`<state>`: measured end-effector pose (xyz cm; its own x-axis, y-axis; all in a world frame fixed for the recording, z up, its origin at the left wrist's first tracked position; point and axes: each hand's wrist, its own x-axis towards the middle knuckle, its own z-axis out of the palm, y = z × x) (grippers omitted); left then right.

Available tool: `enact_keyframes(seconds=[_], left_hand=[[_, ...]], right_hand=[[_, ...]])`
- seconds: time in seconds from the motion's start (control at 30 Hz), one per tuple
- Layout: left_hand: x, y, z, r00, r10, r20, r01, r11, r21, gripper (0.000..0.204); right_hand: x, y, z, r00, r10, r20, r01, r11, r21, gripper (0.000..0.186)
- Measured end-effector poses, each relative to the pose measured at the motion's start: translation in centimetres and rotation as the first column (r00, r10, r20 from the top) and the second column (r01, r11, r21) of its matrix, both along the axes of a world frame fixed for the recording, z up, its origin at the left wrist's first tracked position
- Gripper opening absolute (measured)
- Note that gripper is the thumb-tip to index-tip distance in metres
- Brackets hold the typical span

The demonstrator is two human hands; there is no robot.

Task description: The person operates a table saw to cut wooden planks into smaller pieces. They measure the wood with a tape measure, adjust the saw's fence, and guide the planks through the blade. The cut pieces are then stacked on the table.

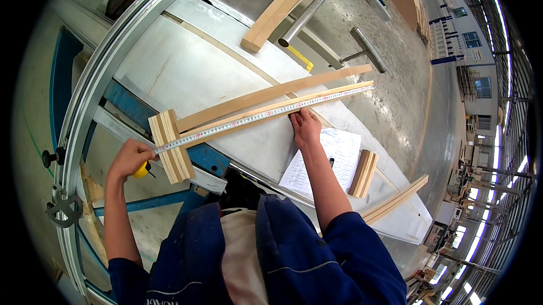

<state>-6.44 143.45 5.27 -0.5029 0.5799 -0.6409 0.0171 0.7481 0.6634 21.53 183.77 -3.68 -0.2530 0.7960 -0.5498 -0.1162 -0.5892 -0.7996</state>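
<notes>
A measuring tape's long white blade point(249, 119) lies stretched along a narrow wooden strip point(226, 132), which runs slantwise across a pale metal table. My left hand point(131, 159) is closed on the tape's near end, with its yellow case point(141, 170) partly hidden under the fingers. My right hand point(306, 129) grips the near edge of the strip, its fingertips against wood and blade. Under the strip's left end sits a short stack of wooden blocks point(171, 146). A second, wider wooden strip point(271, 93) rests just beyond, angled away from the first.
A written sheet of paper point(300, 172) with a dark pen point(331, 162) lies beside my right forearm. Near it are a wooden block point(363, 174) and wooden strips point(399, 197). A metal rail point(93, 93) bounds the left side. Beyond the table are a beam point(283, 8) and steel tube point(317, 5).
</notes>
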Motion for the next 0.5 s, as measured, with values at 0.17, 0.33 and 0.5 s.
enact_keyframes(seconds=[0.17, 0.33, 0.5], left_hand=[[0.3, 0.1, 0.5, 0.999, 0.032, -0.003, -0.032, 0.999, -0.002, 0.025], [0.2, 0.1, 0.6, 1.0, 0.006, -0.017, -0.006, 1.0, -0.015, 0.025], [0.5, 0.2, 0.8, 0.999, 0.024, -0.024, -0.025, 0.999, -0.027, 0.025]], right_hand=[[0.2, -0.1, 0.1, 0.999, 0.036, -0.026, -0.037, 0.999, -0.01, 0.021], [-0.2, -0.3, 0.8, 1.0, 0.022, -0.002, -0.022, 1.0, -0.021, 0.021], [-0.3, -0.2, 0.9, 1.0, 0.02, 0.004, -0.02, 0.999, -0.029, 0.022]])
